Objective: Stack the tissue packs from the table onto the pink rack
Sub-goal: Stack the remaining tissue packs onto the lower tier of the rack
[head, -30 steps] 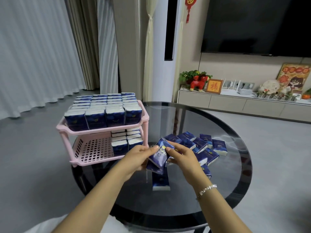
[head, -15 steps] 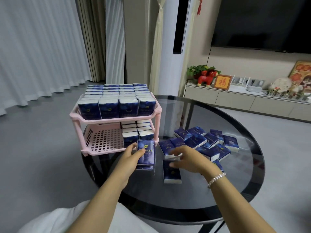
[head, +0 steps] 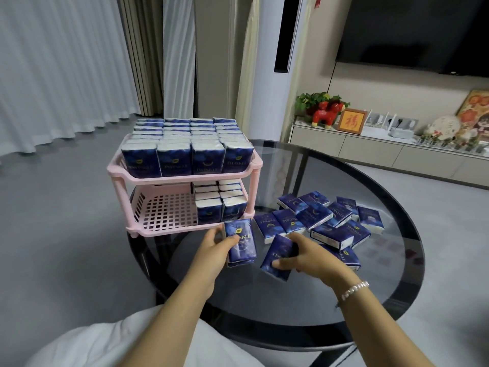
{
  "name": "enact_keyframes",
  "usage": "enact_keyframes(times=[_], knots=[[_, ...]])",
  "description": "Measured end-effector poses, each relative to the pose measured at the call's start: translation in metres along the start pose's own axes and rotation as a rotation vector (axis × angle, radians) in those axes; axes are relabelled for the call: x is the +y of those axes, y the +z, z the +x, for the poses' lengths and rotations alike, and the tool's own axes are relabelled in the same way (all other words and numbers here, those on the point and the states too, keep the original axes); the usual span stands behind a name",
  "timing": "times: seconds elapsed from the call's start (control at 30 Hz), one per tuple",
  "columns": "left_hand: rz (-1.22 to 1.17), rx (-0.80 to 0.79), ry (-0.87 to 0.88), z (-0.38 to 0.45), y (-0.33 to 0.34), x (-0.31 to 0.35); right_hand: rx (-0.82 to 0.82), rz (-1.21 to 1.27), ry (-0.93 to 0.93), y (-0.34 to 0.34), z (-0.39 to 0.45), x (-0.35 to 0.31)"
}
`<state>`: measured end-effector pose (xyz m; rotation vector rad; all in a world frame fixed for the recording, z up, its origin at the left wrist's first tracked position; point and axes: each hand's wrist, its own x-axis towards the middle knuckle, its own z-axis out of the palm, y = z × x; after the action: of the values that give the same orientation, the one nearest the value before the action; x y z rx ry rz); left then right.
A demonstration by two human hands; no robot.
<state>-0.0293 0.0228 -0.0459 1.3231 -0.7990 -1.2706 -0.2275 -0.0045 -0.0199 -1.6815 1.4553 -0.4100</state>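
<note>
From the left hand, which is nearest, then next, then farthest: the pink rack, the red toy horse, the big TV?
1. Pink rack: just ahead of the left hand, on the table's left edge.
2. Red toy horse: far right, on the low cabinet.
3. Big TV: high on the wall beyond it.

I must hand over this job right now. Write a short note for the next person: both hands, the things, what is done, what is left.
Left hand grips a tissue pack, maybe two stacked, just before the pink rack.
Right hand grips another pack on the glass table.
Done: top shelf full; lower shelf has packs on its right side only.
Left: both held packs and the loose pile go to the lower shelf.
</note>
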Motion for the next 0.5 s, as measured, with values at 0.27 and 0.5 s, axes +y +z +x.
enact_keyframes(times=[0.27, 0.5], knots=[[-0.05, -0.072, 0.038, -0.006, -0.003, 0.001, 0.27, 0.896, -0.077, 0.015, -0.002, -0.009], [-0.181, -0.096, 0.018, -0.008, -0.004, 0.002, 0.336, 0.905, -0.147, 0.057, 0.006, -0.034]])
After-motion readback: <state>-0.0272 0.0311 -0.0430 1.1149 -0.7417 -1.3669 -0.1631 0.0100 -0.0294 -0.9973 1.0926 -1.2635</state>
